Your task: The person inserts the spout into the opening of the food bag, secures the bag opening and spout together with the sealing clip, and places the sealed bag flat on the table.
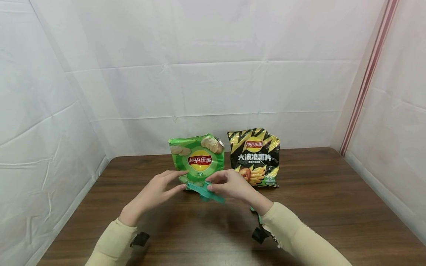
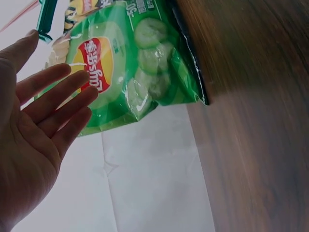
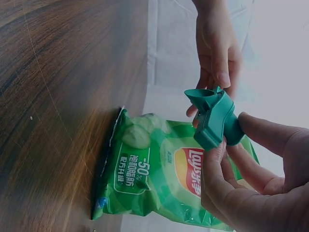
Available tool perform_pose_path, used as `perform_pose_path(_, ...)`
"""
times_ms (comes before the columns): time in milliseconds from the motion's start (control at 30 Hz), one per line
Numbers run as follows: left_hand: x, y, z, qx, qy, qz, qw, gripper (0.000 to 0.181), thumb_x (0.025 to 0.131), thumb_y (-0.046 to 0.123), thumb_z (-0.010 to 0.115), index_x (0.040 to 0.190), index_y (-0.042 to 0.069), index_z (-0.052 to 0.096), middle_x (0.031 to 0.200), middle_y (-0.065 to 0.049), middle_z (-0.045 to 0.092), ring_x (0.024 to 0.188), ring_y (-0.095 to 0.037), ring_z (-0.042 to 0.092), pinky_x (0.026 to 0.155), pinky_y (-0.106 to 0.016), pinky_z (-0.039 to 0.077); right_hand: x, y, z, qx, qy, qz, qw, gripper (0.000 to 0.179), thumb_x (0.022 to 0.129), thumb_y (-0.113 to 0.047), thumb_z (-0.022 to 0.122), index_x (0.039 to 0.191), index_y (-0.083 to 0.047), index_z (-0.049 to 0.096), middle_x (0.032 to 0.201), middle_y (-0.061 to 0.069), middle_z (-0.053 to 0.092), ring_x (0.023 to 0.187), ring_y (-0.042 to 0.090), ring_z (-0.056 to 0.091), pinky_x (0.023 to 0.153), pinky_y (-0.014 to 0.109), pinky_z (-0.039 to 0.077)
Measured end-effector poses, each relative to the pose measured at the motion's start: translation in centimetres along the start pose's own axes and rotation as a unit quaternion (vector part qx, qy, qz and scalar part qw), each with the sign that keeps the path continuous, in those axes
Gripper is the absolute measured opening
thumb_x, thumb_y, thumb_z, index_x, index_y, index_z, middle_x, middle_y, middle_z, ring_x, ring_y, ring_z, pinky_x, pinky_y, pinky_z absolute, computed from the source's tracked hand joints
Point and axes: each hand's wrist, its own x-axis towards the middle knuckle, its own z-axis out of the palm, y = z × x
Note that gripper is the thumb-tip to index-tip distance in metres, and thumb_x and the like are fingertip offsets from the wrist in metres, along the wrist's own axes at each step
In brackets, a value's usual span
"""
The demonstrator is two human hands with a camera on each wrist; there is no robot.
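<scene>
A teal plastic bag clip with a flared pour spout (image 3: 215,118) is held above the table. My right hand (image 1: 234,184) pinches it between thumb and fingers near its round knob. My left hand (image 1: 159,186) is beside the clip's left end, fingers spread and fairly straight, palm showing in the left wrist view. Its thumb tip comes close to the clip (image 2: 46,18); whether they touch I cannot tell. Just behind both hands stands a green Lay's chip bag (image 1: 199,159), its lower part partly covered by the clip and fingers.
To the right of the green bag stands a black and yellow Lay's chip bag (image 1: 254,157), partly behind my right hand. Both are near the back of the brown wooden table (image 1: 316,192). White cloth walls (image 1: 213,92) enclose the back and sides. A small teal item (image 1: 259,217) shows by my right wrist.
</scene>
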Motion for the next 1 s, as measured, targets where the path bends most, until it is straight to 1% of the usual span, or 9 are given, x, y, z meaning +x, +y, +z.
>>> perform_pose_path(133,0.11,0.30,0.06,-0.012,-0.002,0.006,0.9999,0.044,0.092,0.038,0.061,0.129,0.016,0.059,0.125,-0.001,0.062,0.115,-0.019,0.058,0.093,-0.043,0.049,-0.04,0.10,-0.18,0.002,0.000,-0.006,1.0000,0.026,0.087,-0.028,0.069,0.110,-0.014,0.071,0.098,0.002,0.071,0.089,0.011,0.063,0.078,0.030,0.051)
perform_pose_path(267,0.31,0.57,0.16,-0.029,0.002,0.028,0.9992,0.038,0.092,0.035,0.062,0.126,0.018,0.061,0.123,0.002,0.064,0.113,-0.016,0.060,0.091,-0.041,0.050,-0.05,0.04,-0.32,0.002,0.008,-0.022,0.9997,0.026,0.088,-0.027,0.069,0.111,-0.015,0.070,0.103,0.003,0.071,0.092,0.012,0.064,0.080,0.030,0.052)
perform_pose_path(367,0.52,0.70,0.25,-0.047,0.001,0.034,0.9983,0.034,0.091,0.035,0.063,0.123,0.022,0.063,0.120,0.005,0.065,0.109,-0.014,0.062,0.091,-0.039,0.050,0.03,0.01,-0.38,0.008,0.013,-0.030,0.9994,0.026,0.088,-0.026,0.069,0.111,-0.015,0.070,0.106,0.004,0.070,0.095,0.013,0.064,0.081,0.030,0.052)
perform_pose_path(500,0.68,0.84,0.29,-0.077,-0.003,0.027,0.9966,0.029,0.091,0.033,0.063,0.118,0.022,0.065,0.112,0.006,0.067,0.102,-0.010,0.063,0.088,-0.037,0.052,0.18,0.04,-0.36,0.018,0.015,-0.031,0.9993,0.027,0.087,-0.026,0.069,0.112,-0.015,0.070,0.108,0.004,0.070,0.096,0.014,0.064,0.083,0.030,0.051)
perform_pose_path(567,0.73,0.92,0.29,-0.098,-0.007,0.023,0.9949,0.025,0.091,0.032,0.064,0.113,0.021,0.066,0.105,0.007,0.068,0.096,-0.008,0.064,0.085,-0.035,0.053,0.26,0.05,-0.33,0.018,0.015,-0.033,0.9992,0.027,0.087,-0.026,0.070,0.112,-0.015,0.070,0.108,0.004,0.070,0.096,0.014,0.064,0.083,0.030,0.051)
perform_pose_path(700,0.85,0.95,0.37,-0.125,-0.015,0.019,0.9919,0.015,0.090,0.029,0.065,0.103,0.021,0.067,0.094,0.011,0.067,0.086,-0.004,0.064,0.079,-0.029,0.055,0.37,-0.05,-0.23,0.015,0.017,-0.040,0.9989,0.027,0.087,-0.026,0.070,0.111,-0.015,0.070,0.106,0.004,0.071,0.095,0.014,0.065,0.084,0.030,0.051)
perform_pose_path(867,0.85,0.96,0.44,-0.134,-0.016,0.015,0.9907,0.008,0.089,0.027,0.066,0.095,0.021,0.066,0.088,0.009,0.067,0.082,-0.006,0.065,0.077,-0.027,0.055,0.47,-0.26,-0.08,0.018,0.015,-0.051,0.9984,0.027,0.087,-0.026,0.070,0.111,-0.014,0.071,0.105,0.005,0.071,0.092,0.012,0.064,0.082,0.029,0.051)
perform_pose_path(1000,0.69,1.07,0.44,-0.138,-0.022,0.003,0.9903,0.008,0.089,0.028,0.066,0.093,0.021,0.065,0.085,0.009,0.067,0.080,-0.010,0.066,0.076,-0.029,0.055,0.50,-0.26,0.04,0.016,0.013,-0.062,0.9979,0.027,0.086,-0.024,0.071,0.111,-0.013,0.071,0.105,0.009,0.071,0.088,0.011,0.064,0.080,0.028,0.051)
